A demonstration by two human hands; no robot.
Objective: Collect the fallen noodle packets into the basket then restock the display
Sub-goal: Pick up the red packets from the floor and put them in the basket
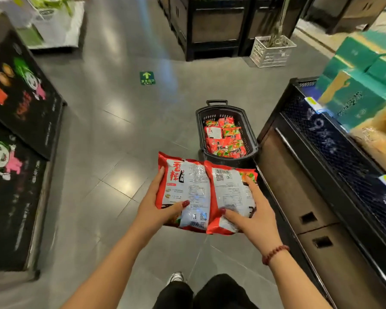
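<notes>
At frame centre, the left hand and right hand each clamp 1 of 2 noodle packets; the basket sits just above.

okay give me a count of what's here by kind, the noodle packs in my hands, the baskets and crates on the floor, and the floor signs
Noodle packs in hand: 2, one in the left hand, one in the right hand
Black basket with noodle packs inside: 1
White crate: 1
Green exit floor sign: 1
Total: 5
</notes>
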